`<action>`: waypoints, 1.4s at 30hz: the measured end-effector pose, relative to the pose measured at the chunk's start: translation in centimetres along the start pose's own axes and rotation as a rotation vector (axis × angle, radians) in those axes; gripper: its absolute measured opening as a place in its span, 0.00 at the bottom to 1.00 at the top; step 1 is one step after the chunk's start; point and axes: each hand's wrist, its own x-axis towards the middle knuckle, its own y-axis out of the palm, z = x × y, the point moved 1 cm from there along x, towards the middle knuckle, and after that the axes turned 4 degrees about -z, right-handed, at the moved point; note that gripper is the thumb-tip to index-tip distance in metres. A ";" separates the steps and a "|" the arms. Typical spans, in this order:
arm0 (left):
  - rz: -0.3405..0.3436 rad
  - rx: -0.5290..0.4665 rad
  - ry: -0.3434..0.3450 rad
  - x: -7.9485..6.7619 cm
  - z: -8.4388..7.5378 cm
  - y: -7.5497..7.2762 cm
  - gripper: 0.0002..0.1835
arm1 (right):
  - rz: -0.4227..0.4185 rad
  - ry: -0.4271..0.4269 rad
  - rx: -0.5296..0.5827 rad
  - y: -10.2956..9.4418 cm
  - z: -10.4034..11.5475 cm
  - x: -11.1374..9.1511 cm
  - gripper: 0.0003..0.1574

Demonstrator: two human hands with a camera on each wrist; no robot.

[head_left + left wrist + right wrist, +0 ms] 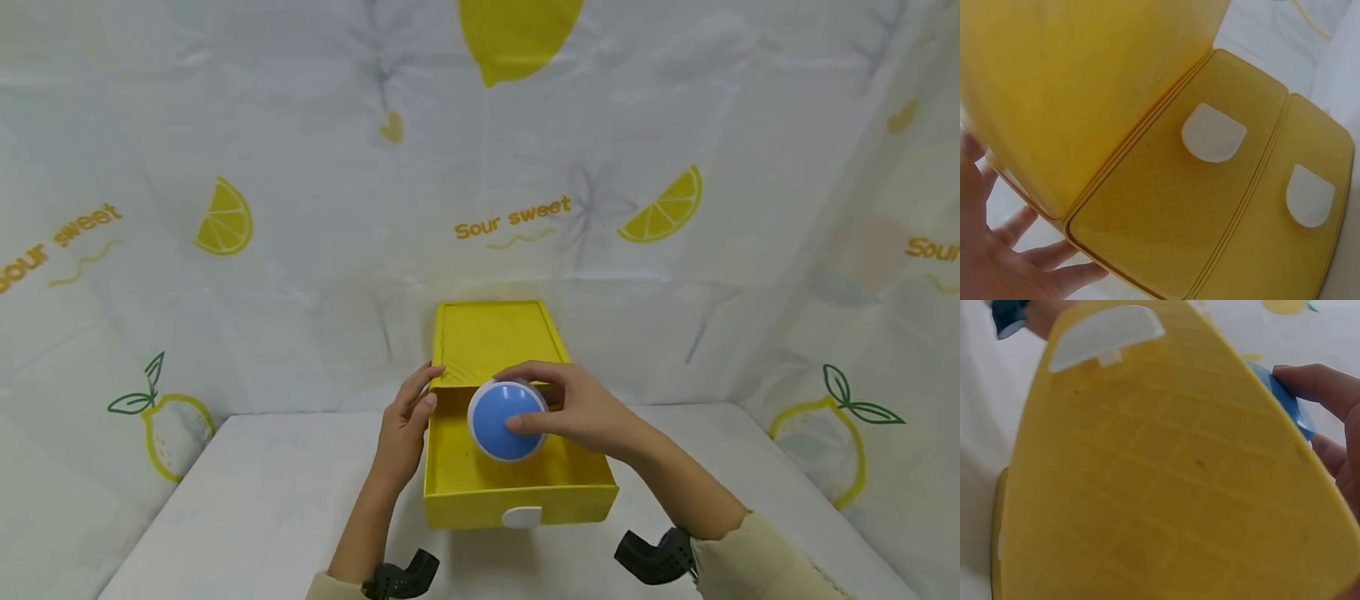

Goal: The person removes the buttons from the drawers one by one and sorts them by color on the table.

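Note:
Between its thumb and fingers, my right hand pinches a round blue object with a white rim, held over a pulled-out yellow drawer. A white tab handle sits on the drawer's front. The drawer belongs to a small yellow drawer cabinet. My left hand rests against the cabinet's left side, its fingers along the edge. In the left wrist view, lower drawer fronts show under the pulled-out one. The drawer front hides part of the blue object in the right wrist view.
The cabinet stands on a white tabletop close to a back sheet printed with lemons and lettering. Similar sheets hang at both sides. A black wrist mount is on each forearm.

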 end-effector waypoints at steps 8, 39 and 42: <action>0.019 -0.010 0.031 0.4 -0.2 0.1 0.21 | -0.255 -0.042 0.164 -2.5 -3.0 -2.6 0.30; 0.010 0.002 0.035 -0.2 0.0 0.1 0.21 | -0.700 -0.052 0.475 -6.2 -12.7 -9.3 0.29; 0.005 0.005 0.031 -0.2 0.0 0.0 0.21 | -0.728 -0.001 0.491 -6.5 -14.1 -9.3 0.29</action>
